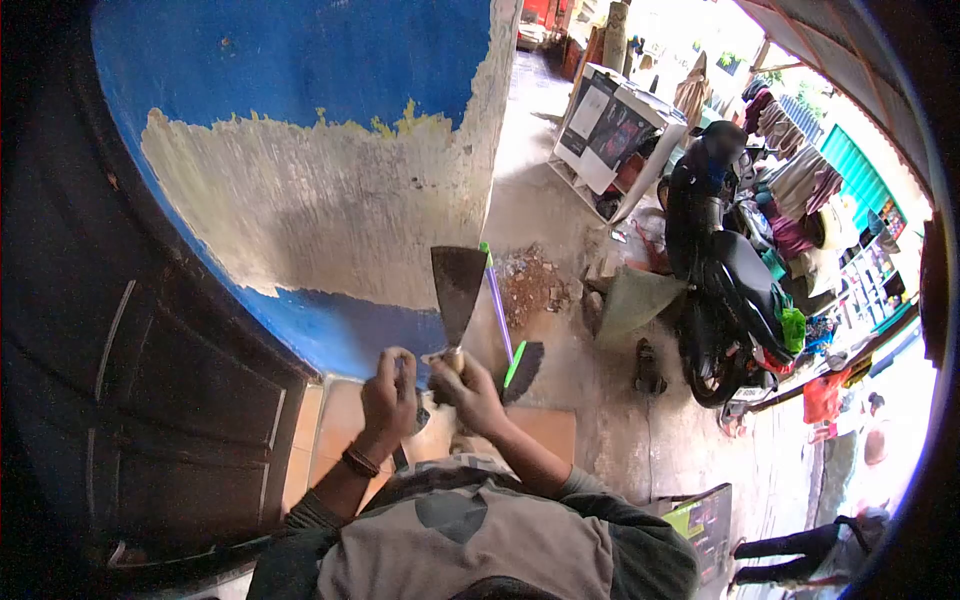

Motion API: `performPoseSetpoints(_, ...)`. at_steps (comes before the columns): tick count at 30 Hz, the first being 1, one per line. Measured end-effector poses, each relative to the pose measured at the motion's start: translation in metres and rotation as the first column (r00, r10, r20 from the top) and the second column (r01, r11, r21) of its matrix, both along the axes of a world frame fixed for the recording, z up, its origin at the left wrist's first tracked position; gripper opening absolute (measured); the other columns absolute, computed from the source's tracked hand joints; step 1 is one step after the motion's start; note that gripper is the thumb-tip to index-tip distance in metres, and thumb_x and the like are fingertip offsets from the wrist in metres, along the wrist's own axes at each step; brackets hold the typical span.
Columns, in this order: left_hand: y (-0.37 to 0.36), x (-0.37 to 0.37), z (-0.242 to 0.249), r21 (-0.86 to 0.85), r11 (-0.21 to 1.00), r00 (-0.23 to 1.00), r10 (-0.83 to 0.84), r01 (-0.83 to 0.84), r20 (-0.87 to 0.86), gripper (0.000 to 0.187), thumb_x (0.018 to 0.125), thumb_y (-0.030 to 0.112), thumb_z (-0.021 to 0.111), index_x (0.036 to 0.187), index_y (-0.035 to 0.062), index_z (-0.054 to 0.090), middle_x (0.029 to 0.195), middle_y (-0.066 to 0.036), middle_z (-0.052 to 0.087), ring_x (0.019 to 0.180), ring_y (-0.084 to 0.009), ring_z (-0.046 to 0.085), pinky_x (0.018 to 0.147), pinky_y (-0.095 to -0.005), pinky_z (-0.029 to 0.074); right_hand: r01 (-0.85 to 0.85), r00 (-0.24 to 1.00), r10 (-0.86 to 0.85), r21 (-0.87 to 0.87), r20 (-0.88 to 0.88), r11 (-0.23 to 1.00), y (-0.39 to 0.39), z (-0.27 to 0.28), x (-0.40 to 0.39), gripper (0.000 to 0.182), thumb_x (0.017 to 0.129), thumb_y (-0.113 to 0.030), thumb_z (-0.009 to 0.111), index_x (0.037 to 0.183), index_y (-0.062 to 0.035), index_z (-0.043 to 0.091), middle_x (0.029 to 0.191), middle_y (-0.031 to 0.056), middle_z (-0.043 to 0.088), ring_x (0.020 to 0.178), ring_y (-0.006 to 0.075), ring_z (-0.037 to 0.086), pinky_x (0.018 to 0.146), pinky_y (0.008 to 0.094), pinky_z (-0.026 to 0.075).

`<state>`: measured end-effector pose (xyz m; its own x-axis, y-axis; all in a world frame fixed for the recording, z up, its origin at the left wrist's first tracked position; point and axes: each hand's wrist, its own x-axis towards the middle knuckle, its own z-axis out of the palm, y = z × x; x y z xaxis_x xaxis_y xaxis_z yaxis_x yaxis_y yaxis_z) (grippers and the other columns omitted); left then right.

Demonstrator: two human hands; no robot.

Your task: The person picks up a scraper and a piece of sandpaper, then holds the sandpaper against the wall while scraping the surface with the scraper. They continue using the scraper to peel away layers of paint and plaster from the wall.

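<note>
Wall (300, 210): blue paint stripped to a bare patch, the remaining blue band just beside the blade.
Scraper (457, 285): blade upright, raised before the wall's corner.
Right hand (470, 390): grip clenched on the scraper's handle, steering it.
Left hand (390, 395): fingers curled, contents unclear.

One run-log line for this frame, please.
right hand: grips scraper | left hand: beside handle | blue wall: paint partly stripped
</note>
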<state>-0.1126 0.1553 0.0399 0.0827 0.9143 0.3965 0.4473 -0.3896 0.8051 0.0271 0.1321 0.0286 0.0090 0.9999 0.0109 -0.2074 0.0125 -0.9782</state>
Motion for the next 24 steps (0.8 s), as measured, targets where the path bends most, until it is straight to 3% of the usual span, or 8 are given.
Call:
performPoseSetpoints(1, 0.003, -0.005, 0.021, -0.091, 0.996, 0.995, -0.015, 0.006, -0.103, 0.015, 0.093, 0.020, 0.055, 0.095, 0.0055, 0.055, 0.061, -0.012, 0.056, 0.050, -0.0279, 0.054, 0.048, -0.0354, 0.042, 0.018, 1.000, -0.018, -0.019, -0.025, 1.000, 0.000, 0.009, 0.010, 0.027, 0.096, -0.023, 0.056, 0.113, -0.0028, 0.053, 0.084, 0.0008, 0.056, 0.072, 0.0069, 0.052, 0.062, 0.0229, 0.044)
performPoseSetpoints(5, 0.043, 0.008, 0.071, 0.535, 0.813, 0.946, -0.057, 0.230, -0.321, 0.022, 0.084, 0.017, 0.063, 0.098, 0.0015, 0.059, 0.086, -0.013, 0.061, 0.080, -0.0282, 0.059, 0.069, -0.0401, 0.044, -0.010, 0.971, 0.002, -0.032, -0.239, 0.999, 0.001, 0.052, 0.038, 0.038, 0.098, -0.027, 0.049, 0.128, -0.0043, 0.042, 0.071, -0.0026, 0.047, 0.048, 0.0054, 0.041, 0.042, 0.0214, 0.032)
performPoseSetpoints(9, 0.061, 0.044, 0.124, 0.669, 0.614, 0.863, -0.043, 0.420, -0.503, 0.038, 0.088, 0.029, 0.056, 0.116, 0.0024, 0.058, 0.131, -0.021, 0.048, 0.123, -0.0378, 0.044, 0.101, -0.0498, 0.035, -0.014, 0.974, 0.034, 0.091, -0.225, 0.996, 0.009, 0.090, 0.054, 0.048, 0.097, -0.025, 0.048, 0.136, 0.0001, 0.036, 0.067, -0.0009, 0.045, 0.050, 0.0070, 0.041, 0.043, 0.0214, 0.031)
performPoseSetpoints(12, 0.083, 0.059, 0.135, 0.679, 0.517, 0.842, -0.182, 0.522, -0.508, 0.044, 0.090, 0.034, 0.053, 0.120, 0.0027, 0.056, 0.137, -0.022, 0.043, 0.132, -0.0382, 0.036, 0.111, -0.0499, 0.026, 0.005, 0.966, 0.040, 0.175, -0.254, 0.985, 0.020, 0.098, 0.057, 0.055, 0.097, -0.022, 0.046, 0.143, -0.0001, 0.024, 0.067, -0.0011, 0.045, 0.046, 0.0055, 0.038, 0.043, 0.0204, 0.030)
performPoseSetpoints(17, 0.118, 0.069, 0.153, 0.663, 0.398, 0.771, -0.265, 0.634, -0.579, 0.042, 0.092, 0.033, 0.044, 0.116, 0.0008, 0.058, 0.134, -0.022, 0.047, 0.129, -0.0403, 0.040, 0.110, -0.0548, 0.025, 0.004, 0.960, 0.077, 0.287, -0.271, 0.958, 0.026, 0.100, 0.042, 0.057, 0.098, -0.018, 0.043, 0.146, -0.0007, 0.017, 0.066, -0.0025, 0.043, 0.047, 0.0039, 0.035, 0.044, 0.0176, 0.030)
performPoseSetpoints(19, 0.133, 0.073, 0.156, 0.650, 0.273, 0.705, -0.264, 0.709, -0.659, 0.042, 0.091, 0.034, 0.045, 0.107, -0.0015, 0.059, 0.131, -0.023, 0.050, 0.130, -0.0398, 0.040, 0.110, -0.0553, 0.026, 0.046, 0.958, 0.040, 0.288, -0.285, 0.957, 0.030, 0.097, 0.035, 0.056, 0.098, -0.016, 0.042, 0.146, -0.0004, 0.018, 0.065, -0.0036, 0.041, 0.049, 0.0037, 0.035, 0.045, 0.0169, 0.030)
performPoseSetpoints(20, 0.138, 0.077, 0.158, 0.680, 0.231, 0.716, -0.285, 0.696, -0.637, 0.034, 0.088, 0.028, 0.045, 0.091, -0.0029, 0.059, 0.125, -0.024, 0.054, 0.127, -0.0406, 0.043, 0.109, -0.0564, 0.028, 0.057, 0.950, 0.042, 0.305, -0.310, 0.951, 0.030, 0.099, 0.030, 0.054, 0.099, -0.015, 0.042, 0.145, 0.0004, 0.020, 0.066, -0.0041, 0.041, 0.050, 0.0033, 0.035, 0.046, 0.0167, 0.030)
performPoseSetpoints(24, 0.158, 0.077, 0.182, 0.752, 0.087, 0.719, -0.384, 0.654, -0.580, 0.024, 0.078, 0.017, 0.044, 0.071, -0.0017, 0.056, 0.115, -0.023, 0.060, 0.120, -0.0412, 0.051, 0.107, -0.0562, 0.032, 0.185, 0.947, -0.065, 0.369, -0.316, 0.911, 0.043, 0.117, 0.005, 0.051, 0.099, -0.016, 0.042, 0.143, 0.0049, 0.023, 0.059, -0.0054, 0.036, 0.045, 0.0036, 0.030, 0.040, 0.0179, 0.026)
